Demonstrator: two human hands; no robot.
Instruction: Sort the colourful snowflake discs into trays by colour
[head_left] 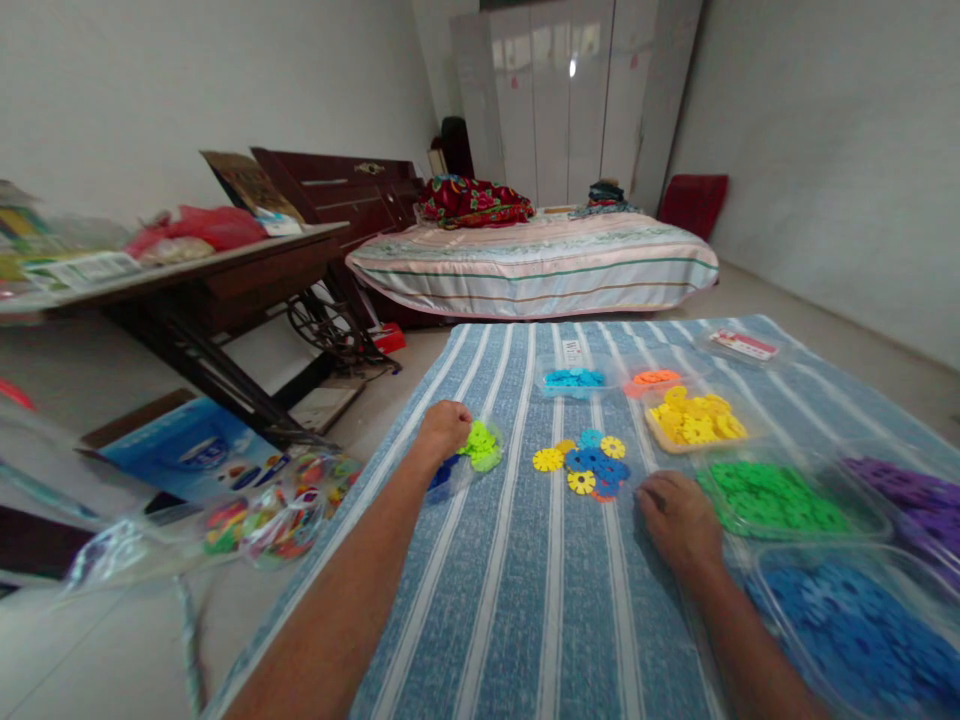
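My left hand [446,430] is closed over a small clear container. Lime green flower-shaped plastic discs [481,446] show at its right end and dark blue discs [444,472] below the hand. Whatever is between those fingers is hidden. Resting on the striped cloth [510,570], my right hand [679,515] has its fingers curled in, and no disc shows in it. Just left of it lies a loose pile of discs: yellow ones [581,482], blue ones [596,462], a light blue one [591,440] and a partly covered orange one [606,492].
Clear tubs hold light blue [574,379], orange [655,378], yellow [697,418], green [776,497], purple [911,500] and blue discs [855,630]. A lidded box [744,345] sits at the far right corner. Beyond are a bed [540,265] and a sewing-machine table [225,262].
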